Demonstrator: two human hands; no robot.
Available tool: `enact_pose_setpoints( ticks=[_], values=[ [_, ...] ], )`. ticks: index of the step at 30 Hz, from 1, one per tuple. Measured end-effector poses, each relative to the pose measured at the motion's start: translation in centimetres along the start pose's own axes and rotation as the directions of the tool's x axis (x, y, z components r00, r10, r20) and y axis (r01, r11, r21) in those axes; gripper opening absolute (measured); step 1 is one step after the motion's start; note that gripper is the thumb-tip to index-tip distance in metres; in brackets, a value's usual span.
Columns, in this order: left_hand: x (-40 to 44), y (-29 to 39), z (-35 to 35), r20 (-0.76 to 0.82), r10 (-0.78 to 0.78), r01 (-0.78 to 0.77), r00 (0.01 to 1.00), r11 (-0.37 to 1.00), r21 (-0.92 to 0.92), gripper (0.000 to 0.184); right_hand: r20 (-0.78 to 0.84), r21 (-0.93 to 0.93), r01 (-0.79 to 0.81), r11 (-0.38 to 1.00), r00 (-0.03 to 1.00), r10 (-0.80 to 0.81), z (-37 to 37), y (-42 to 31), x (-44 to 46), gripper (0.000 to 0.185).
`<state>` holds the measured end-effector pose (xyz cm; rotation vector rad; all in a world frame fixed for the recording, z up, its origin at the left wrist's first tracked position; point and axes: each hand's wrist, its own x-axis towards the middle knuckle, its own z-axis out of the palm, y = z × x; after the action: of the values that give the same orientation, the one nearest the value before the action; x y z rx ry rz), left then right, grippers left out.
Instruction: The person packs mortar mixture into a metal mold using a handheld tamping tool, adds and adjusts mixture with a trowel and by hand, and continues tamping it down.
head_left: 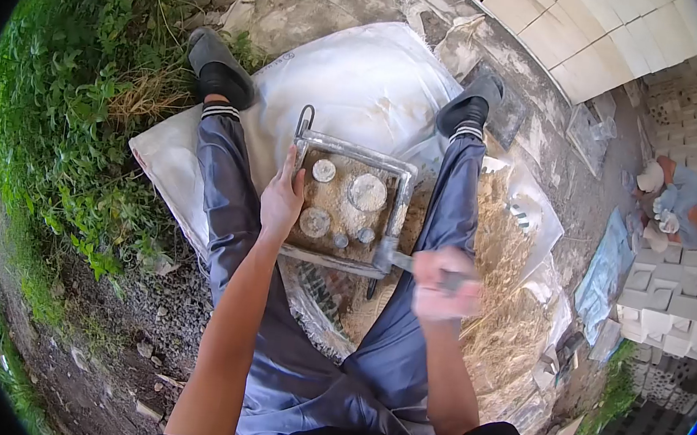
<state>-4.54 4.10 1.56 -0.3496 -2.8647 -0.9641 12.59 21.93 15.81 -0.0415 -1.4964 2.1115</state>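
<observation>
A square metal mould frame [360, 147] lies between my legs, packed with sandy powder. Round whitish discs [366, 192] and small grey plugs [340, 240] sit in the powder. My left hand [283, 198] grips the frame's left rail, with a finger along the rail and the thumb on its inner side. Beside the lower right corner, my right hand [446, 285] is closed and smeared by motion. It holds a short grey tool [398, 258] whose far end is at that corner; blur hides its kind. Metal loops [305, 119] stick out from the frame.
A white woven sack [355, 74] is spread under the frame and my feet. Loose tan sand [500, 267] heaps at my right leg. Plants [80, 104] grow on the left. Another person [685, 206] sits at the right among stacked pale blocks [668, 289], near a blue plastic sheet [606, 270].
</observation>
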Motion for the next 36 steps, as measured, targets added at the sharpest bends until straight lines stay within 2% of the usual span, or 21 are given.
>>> enact_pose_setpoints(
  ticks=[1, 3, 5, 6, 7, 9, 10, 11, 13, 16, 19, 21, 23, 25, 27, 28, 31, 32, 33, 35, 36],
  values=[
    [0.2, 0.0, 0.0, -0.001, 0.001, -0.001, 1.0, 1.0, -0.002, 0.048, 0.044, -0.011, 0.051, 0.999, 0.998, -0.051, 0.2, 0.7, -0.1, 0.068],
    [0.1, 0.3, -0.1, -0.011, -0.006, 0.006, 1.0, 1.0, -0.012, 0.048, 0.096, -0.084, 0.005, 0.996, 0.995, 0.003, 0.1, -0.1, 0.4, 0.068],
    [0.2, 0.1, -0.1, 0.054, -0.036, 0.036, 0.998, 0.999, 0.004, 0.048, 0.039, -0.041, -0.048, 0.998, 0.998, 0.049, 0.8, -1.5, 0.8, 0.067],
    [0.7, 0.2, -0.2, 0.043, -0.044, 0.044, 0.998, 0.999, 0.004, 0.048, -0.032, -0.019, -0.006, 1.0, 0.999, 0.005, 1.5, -2.4, 0.8, 0.066],
    [0.4, 0.3, -0.3, 0.043, -0.046, 0.045, 0.998, 0.999, 0.005, 0.048, -0.03, -0.017, -0.02, 1.0, 0.999, 0.019, 1.2, -1.4, 0.2, 0.066],
    [0.0, 0.2, -0.3, 0.045, -0.041, 0.041, 0.998, 0.999, 0.004, 0.048, -0.179, -0.039, 0.051, 0.998, 0.982, -0.057, 0.7, 0.9, -0.7, 0.066],
    [0.1, 0.1, -0.2, 0.028, -0.02, 0.02, 0.999, 1.0, -0.001, 0.048, -0.059, -0.087, 0.004, 0.996, 0.998, -0.01, 0.2, 0.5, -0.6, 0.066],
    [0.2, -0.1, 0.0, 0.008, -0.004, 0.005, 1.0, 1.0, -0.007, 0.048, -0.047, -0.089, 0.009, 0.996, 0.999, -0.013, -0.1, 0.5, -0.3, 0.066],
    [-0.5, -0.1, 0.1, 0.022, -0.002, 0.002, 1.0, 1.0, -0.009, 0.048, -0.03, -0.082, -0.096, 0.992, 0.995, 0.093, 0.8, -0.9, 0.0, 0.066],
    [0.4, -0.2, -0.2, 0.025, -0.016, 0.015, 1.0, 1.0, 0.009, 0.048, -0.062, -0.086, 0.003, 0.996, 0.998, -0.009, 2.8, -3.5, -0.4, 0.064],
    [0.4, 0.4, -0.5, 0.051, -0.025, 0.025, 0.998, 1.0, 0.011, 0.049, -0.019, -0.01, 0.024, 1.0, 1.0, -0.024, 0.9, 0.8, -0.2, 0.064],
    [0.4, 0.4, -0.8, 0.116, -0.084, 0.085, 0.99, 0.996, -0.008, 0.049, -0.027, -0.01, -0.027, 1.0, 0.999, 0.027, 0.6, 0.0, 0.3, 0.064],
    [0.7, 0.4, -0.4, 0.112, -0.077, 0.077, 0.991, 0.997, 0.004, 0.05, -0.105, 0.083, 0.002, 0.997, 0.994, 0.007, 1.5, -1.8, 0.8, 0.064],
    [-0.4, -0.1, -0.4, 0.131, -0.092, 0.089, 0.987, 0.996, 0.022, 0.05, -0.163, 0.023, 0.038, 0.999, 0.986, -0.034, 2.1, -1.7, 0.2, 0.065],
    [0.1, 0.2, -0.4, 0.047, -0.033, 0.034, 0.998, 0.999, -0.028, 0.049, -0.056, -0.062, 0.065, 0.996, 0.996, -0.068, 1.0, 1.1, -0.1, 0.063],
    [0.4, 0.3, -0.5, 0.038, -0.029, 0.03, 0.999, 0.999, -0.035, 0.049, 0.017, -0.015, -0.011, 1.0, 1.0, 0.011, 0.4, 1.0, 0.2, 0.063],
    [0.5, 0.4, -0.3, 0.058, -0.026, 0.027, 0.998, 0.999, -0.017, 0.049, -0.014, 0.01, -0.068, 0.998, 0.998, 0.068, 0.5, -0.7, 1.2, 0.062],
    [0.5, 0.3, -0.2, 0.045, -0.03, 0.03, 0.999, 1.0, -0.009, 0.049, -0.067, 0.059, -0.008, 0.998, 0.998, 0.012, 1.0, -1.7, 1.2, 0.061],
    [0.2, 0.1, -0.2, 0.041, -0.039, 0.039, 0.998, 0.999, 0.002, 0.049, -0.066, 0.06, -0.018, 0.998, 0.998, 0.022, 1.0, -1.2, 1.1, 0.061],
    [-0.3, 0.0, -0.3, 0.065, -0.052, 0.053, 0.996, 0.999, -0.009, 0.05, -0.081, -0.062, 0.114, 0.992, 0.99, -0.119, 0.9, 0.4, 0.9, 0.059],
    [0.2, 0.3, -0.5, 0.071, -0.053, 0.055, 0.996, 0.998, -0.025, 0.05, 0.019, 0.024, 0.085, 0.996, 0.996, -0.086, -0.2, 2.4, 1.0, 0.065]
  ],
)
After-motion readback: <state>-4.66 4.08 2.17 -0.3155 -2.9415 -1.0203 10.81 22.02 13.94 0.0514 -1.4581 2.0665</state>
